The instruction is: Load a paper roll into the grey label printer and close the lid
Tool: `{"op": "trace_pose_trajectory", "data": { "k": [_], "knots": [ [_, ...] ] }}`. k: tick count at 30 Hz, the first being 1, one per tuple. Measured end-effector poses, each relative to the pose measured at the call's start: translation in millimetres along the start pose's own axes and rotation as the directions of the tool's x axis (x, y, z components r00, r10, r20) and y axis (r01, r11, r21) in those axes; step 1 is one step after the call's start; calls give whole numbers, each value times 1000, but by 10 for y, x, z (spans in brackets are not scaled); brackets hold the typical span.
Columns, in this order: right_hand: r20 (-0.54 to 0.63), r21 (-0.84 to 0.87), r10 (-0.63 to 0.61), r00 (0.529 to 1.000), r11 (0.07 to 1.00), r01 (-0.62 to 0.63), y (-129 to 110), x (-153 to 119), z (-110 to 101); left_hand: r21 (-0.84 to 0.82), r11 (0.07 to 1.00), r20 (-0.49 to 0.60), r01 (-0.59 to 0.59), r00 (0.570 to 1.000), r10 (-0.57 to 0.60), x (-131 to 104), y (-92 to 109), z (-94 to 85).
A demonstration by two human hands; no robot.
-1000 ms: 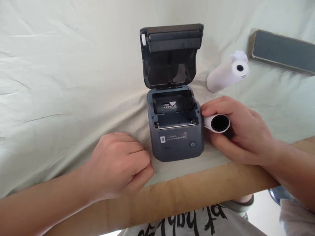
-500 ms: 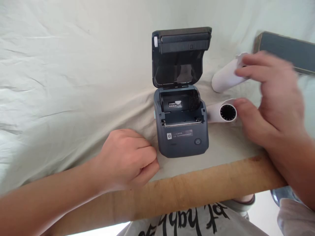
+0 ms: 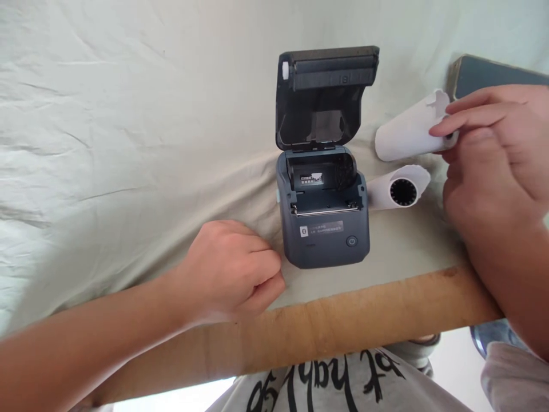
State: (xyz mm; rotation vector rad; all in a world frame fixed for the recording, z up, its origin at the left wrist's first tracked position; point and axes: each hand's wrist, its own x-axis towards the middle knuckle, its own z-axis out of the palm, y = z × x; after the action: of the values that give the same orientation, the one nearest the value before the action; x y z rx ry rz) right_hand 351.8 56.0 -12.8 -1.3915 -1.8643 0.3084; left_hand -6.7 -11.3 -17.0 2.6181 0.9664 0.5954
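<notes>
Far roll [image 3: 405, 134]: white paper, seems to stand on end, R of the printer [image 3: 328, 249] & its raised lid [image 3: 319, 103]; loose ragged flap [image 3: 436, 102] at upper end.
R hand [image 3: 493, 131]: fingers narrow, touching roll's upper end; can't tell if grip is firm.
Feel: prob. light, smooth, maybe slippery; wound body likely firm, flap soft & easy to crease or tear.
Best hold: likely mid-body, fingers on opp. sides, off the flap.
Near roll [image 3: 380, 191]: white, dark core up toward cam, just R of printer.
Printer: roll bay uncovered, sticker inside, pwr button in front.
L hand [image 3: 238, 266]: fist, fingers curled in, just L of printer; inside hidden.
Box [image 3: 476, 74]: dark slab, top R, partly behind R hand.
Counter: pale wrinkled cloth [image 3: 107, 160], wooden edge [image 3: 351, 317] on person's side.
</notes>
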Motion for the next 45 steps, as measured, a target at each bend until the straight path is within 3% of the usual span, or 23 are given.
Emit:
{"op": "trace_pose_trajectory", "data": {
  "k": [3, 7, 12, 16, 21, 23, 27, 32, 37, 45],
  "knots": [
    [-64, -2, -102, 993, 995, 102, 57, 69, 7, -8, 1000, -13, -15, 1000, 14, 11, -7, 3],
    [18, 126, -149, 989, 981, 145, 218, 135, 54, -27, 1000, -17, -13, 1000, 12, 21, -8, -4],
    [106, 223, -37, 994, 975, 12, 294, 130, 32, -15, 1000, -6, 0, 1000, 0, -1, -1, -8],
    [97, 137, 33, 995, 989, -46, 187, 84, 15, -13, 1000, 11, 1, 1000, 0, -10, -6, -15],
    [140, 154, -58, 988, 987, 36, 75, 53, 63, -31, 999, 9, -10, 1000, 10, 13, -11, -32],
    [120, 117, -24, 992, 993, 10, 57, 37, 67, -39, 999, 22, -8, 1000, 9, 20, -6, -43],
    [86, -49, 85, 993, 995, -81, 68, -16, 38, -44, 999, 22, -5, 1000, 6, 32, 10, -70],
    [17, -65, 11, 1000, 998, -10, 146, -56, 22, -35, 999, 6, -17, 1000, 17, 61, 17, -79],
    [-6, -194, 105, 994, 975, -104, 119, -61, -15, -26, 999, 9, -29, 1000, 29, 48, 16, -61],
    [34, -29, 87, 996, 996, -86, 97, -10, 22, 28, 999, 33, -15, 999, 14, 24, 22, -64]
  ]
}}
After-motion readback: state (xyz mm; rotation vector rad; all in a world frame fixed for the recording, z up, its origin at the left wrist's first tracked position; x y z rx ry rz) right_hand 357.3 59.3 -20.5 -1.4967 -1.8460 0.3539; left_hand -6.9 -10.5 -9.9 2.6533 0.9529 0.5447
